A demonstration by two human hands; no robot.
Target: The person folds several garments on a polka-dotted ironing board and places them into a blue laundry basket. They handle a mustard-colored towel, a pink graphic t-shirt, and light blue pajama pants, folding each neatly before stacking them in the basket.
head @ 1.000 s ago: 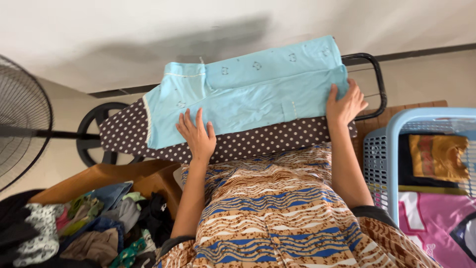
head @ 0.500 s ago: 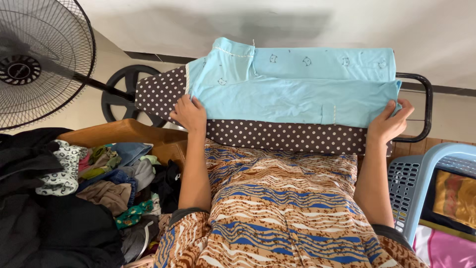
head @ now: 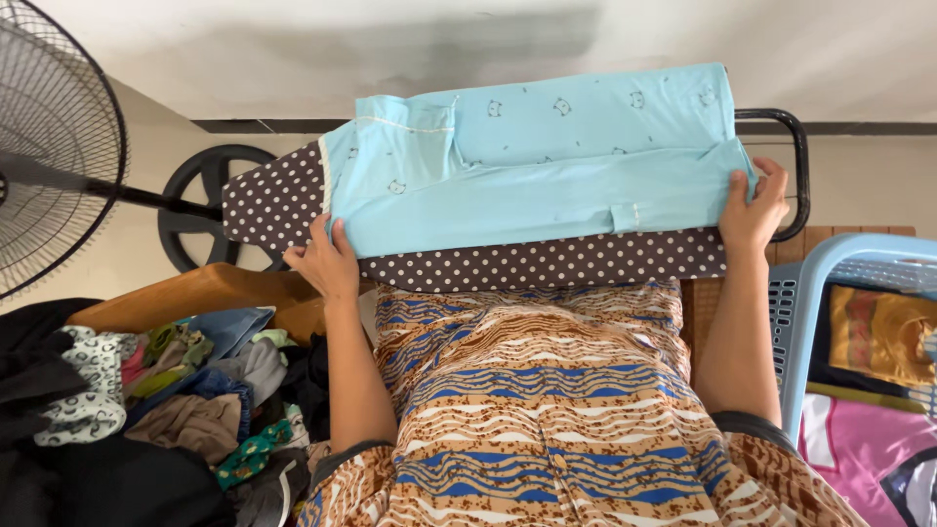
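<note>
A light blue shirt with small printed figures lies folded lengthwise on a brown ironing board with white dots. My left hand grips the shirt's near left corner by the collar end. My right hand holds the shirt's right end at the board's right edge, fingers curled over the fabric. Both arms reach out over my brown and blue patterned dress.
A standing fan with a black round base is at the left. A pile of mixed clothes lies on a wooden seat at lower left. A blue laundry basket with folded items stands at right. A black metal rack sticks out behind the board.
My left hand moved from the shirt's middle to its left corner; my right hand stayed at the right end. The view swung left, then partly back.
</note>
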